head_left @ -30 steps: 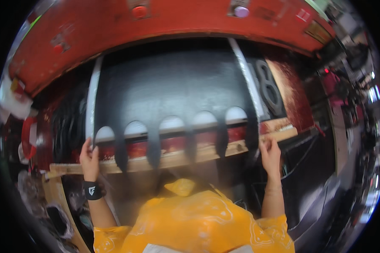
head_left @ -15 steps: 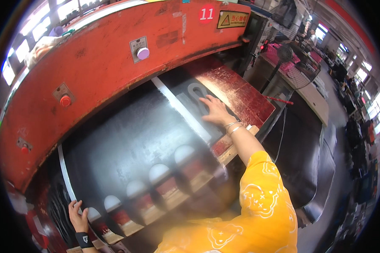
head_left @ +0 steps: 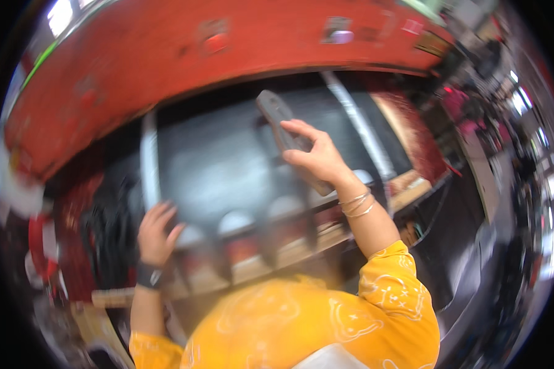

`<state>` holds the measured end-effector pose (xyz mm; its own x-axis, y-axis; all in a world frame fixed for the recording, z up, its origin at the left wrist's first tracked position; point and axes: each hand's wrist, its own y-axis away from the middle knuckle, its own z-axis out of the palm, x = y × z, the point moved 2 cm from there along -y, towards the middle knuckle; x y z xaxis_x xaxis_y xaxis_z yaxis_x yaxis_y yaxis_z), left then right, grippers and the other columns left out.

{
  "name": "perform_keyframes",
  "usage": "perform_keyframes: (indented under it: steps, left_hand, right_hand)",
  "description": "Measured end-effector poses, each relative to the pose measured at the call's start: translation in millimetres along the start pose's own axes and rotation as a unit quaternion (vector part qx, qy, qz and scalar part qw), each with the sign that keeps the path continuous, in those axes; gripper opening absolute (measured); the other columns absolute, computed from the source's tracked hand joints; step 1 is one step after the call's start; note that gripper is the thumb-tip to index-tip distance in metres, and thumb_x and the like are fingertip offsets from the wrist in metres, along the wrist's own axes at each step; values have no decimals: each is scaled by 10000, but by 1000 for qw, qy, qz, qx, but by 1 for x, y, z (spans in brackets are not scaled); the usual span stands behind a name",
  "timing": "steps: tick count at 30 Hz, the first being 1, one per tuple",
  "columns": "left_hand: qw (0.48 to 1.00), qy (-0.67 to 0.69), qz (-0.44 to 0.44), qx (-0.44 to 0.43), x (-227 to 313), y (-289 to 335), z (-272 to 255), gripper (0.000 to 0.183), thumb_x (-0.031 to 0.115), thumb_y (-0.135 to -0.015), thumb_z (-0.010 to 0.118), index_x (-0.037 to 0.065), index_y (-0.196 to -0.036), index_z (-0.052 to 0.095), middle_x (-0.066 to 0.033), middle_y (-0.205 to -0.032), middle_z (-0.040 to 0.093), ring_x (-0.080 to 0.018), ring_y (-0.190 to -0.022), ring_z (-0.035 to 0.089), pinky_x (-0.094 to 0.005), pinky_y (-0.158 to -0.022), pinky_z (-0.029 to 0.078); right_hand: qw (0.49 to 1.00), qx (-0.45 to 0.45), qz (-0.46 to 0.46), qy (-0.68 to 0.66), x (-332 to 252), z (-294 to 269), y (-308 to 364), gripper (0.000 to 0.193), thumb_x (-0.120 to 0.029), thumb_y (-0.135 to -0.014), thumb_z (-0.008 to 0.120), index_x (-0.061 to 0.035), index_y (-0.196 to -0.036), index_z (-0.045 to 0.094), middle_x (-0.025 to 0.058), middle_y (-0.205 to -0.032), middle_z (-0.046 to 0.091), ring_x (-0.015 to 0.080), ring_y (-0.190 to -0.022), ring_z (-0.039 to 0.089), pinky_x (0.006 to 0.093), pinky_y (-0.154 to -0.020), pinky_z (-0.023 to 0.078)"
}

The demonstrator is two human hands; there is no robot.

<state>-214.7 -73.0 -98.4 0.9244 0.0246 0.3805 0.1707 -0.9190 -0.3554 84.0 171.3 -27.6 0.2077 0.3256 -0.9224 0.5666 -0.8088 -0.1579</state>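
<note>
My right hand grips a long grey cutting die with a rounded end, thumb on one side and fingers on the other. It is held over a black sheet, and blur hides whether it touches. Pale bands run along the sheet's left side and right side. Scallop-shaped cut-outs line its near edge, with white half-rounds showing in them. By the lower end of the left band rests my left hand, its fingers apart and holding nothing.
A red press beam with buttons spans the far side. Dark cut strips lie in a heap at the left. A wooden board edges the near side, and a worn red surface shows at the right.
My right hand has gone from the sheet's right side towards its middle and now carries the die. The view has swung, and my left hand appears farther up the picture.
</note>
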Motion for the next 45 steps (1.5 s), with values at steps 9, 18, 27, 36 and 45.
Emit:
perform_keyframes:
  steps: [9,18,27,36,45]
  left_hand:
    - [995,49,-27,82,-10,12,-4,329,215,-697,759,50,-970,675,-80,-1091,641,-271,-1013,587,-386,-845,472]
    - [991,77,-32,108,-19,16,1,346,209,-673,773,56,-964,664,-64,-1052,628,-250,-997,579,-379,-829,459]
    - [989,92,-48,101,-18,12,-6,333,173,-671,780,42,-959,677,-83,-1048,638,-279,-973,593,-383,-843,474]
    - [990,94,-60,83,-21,6,-5,338,187,-650,780,68,-948,672,-51,-1046,634,-246,-990,586,-377,-819,460]
    - [989,98,-81,73,-21,-1,-8,356,154,-643,793,42,-962,678,-87,-1060,639,-284,-998,592,-390,-853,475]
  right_hand:
    - [897,-127,-52,421,-17,153,-15,707,-277,-667,707,-180,-1340,512,197,-1472,327,472,-1276,330,569,-1026,309]
    - [927,-103,-139,332,-23,173,-15,656,-283,-638,723,-165,-1269,586,215,-1415,418,464,-1251,386,493,-1036,360]
    - [904,-87,-204,365,-30,243,-25,620,-333,-643,750,-180,-1226,609,218,-1373,446,482,-1222,383,542,-980,372]
    - [904,-87,-213,360,-28,242,-17,577,-308,-659,751,-156,-1200,622,217,-1358,444,483,-1220,367,543,-986,357]
    - [902,-107,-240,342,-29,245,-25,581,-289,-651,753,-149,-1198,617,216,-1345,450,479,-1215,372,544,-981,354]
